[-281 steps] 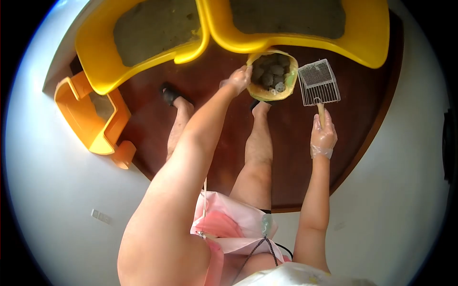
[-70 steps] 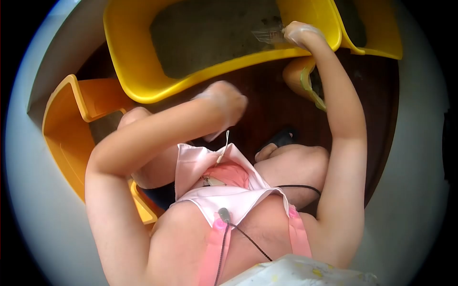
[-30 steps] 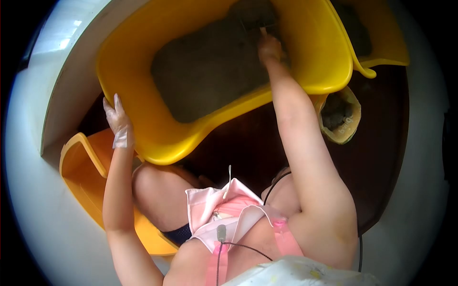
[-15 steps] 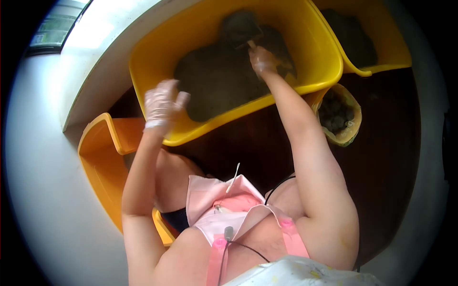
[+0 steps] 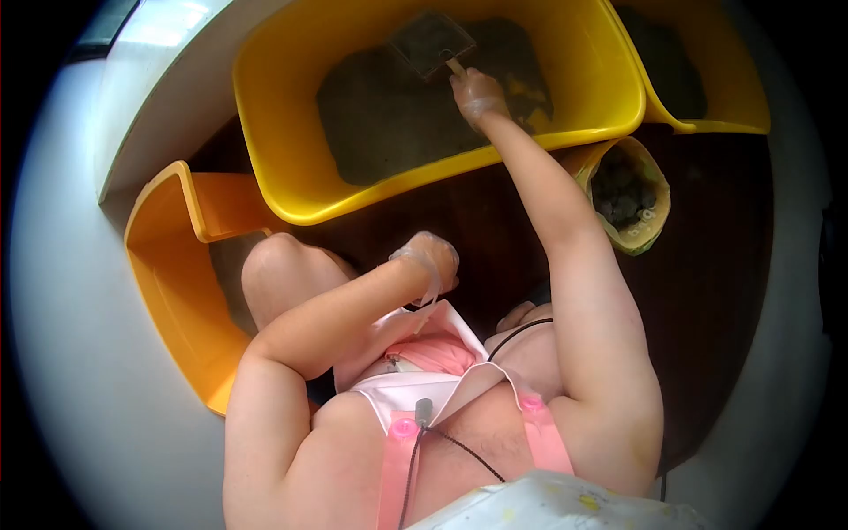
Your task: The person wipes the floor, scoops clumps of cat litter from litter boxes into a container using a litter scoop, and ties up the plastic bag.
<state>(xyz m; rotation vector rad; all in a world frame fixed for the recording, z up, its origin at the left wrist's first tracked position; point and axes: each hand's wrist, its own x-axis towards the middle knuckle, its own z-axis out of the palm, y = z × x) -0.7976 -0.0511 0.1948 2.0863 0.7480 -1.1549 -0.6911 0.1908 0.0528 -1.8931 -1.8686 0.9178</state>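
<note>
My right hand (image 5: 481,95), in a clear plastic glove, is wrapped round the pale handle of a litter scoop (image 5: 433,42). The scoop's square mesh head is over the dark grey litter (image 5: 380,124) inside the large yellow litter box (image 5: 601,88). No clump can be made out on the mesh. Above my lap, my left hand (image 5: 430,261), gloved as well, is curled closed in front of the pink and white apron (image 5: 428,353). Its fingers are turned away, so anything inside them is hidden.
An open bag (image 5: 629,194) holding grey lumps stands right of the box. Another yellow box (image 5: 733,124) with grey litter is at the upper right. An orange box (image 5: 168,274) stands at the left by my knee. The floor (image 5: 707,265) is dark brown.
My left hand has come down from the box's left side to my lap and has curled closed. The scoop has swung left, and the dark mass seen at its head no longer shows.
</note>
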